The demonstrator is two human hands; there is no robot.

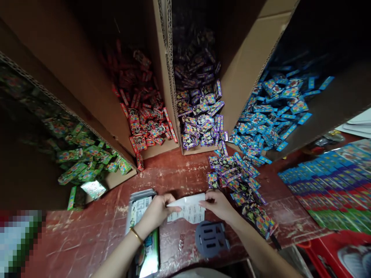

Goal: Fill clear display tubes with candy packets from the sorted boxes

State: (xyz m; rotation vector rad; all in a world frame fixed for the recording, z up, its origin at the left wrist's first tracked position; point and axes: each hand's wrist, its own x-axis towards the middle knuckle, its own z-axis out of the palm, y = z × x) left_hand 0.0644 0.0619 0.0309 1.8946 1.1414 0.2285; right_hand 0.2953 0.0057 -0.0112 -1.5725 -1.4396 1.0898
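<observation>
A white sheet of small printed labels [188, 210] is stretched between my two hands, just above the red-brown tabletop. My left hand [159, 210], with a gold bangle at the wrist, pinches the sheet's left end. At the right end my right hand [218, 204] grips it between thumb and fingers. The sheet's upper edge looks folded over. Under my left forearm lies a flat pack with a shiny cover [145, 231], partly hidden. A grey slotted plastic piece [211, 239] rests on the table below my right hand.
Open cardboard boxes [249, 58] at the back hold green packets [84, 154], red packets [147, 123], purple packets [201, 119] and blue packets [266, 119]. Loose packets [236, 173] spill onto the table [95, 227]. Rows of coloured packs [333, 181] lie at right, above a red bag [336, 255].
</observation>
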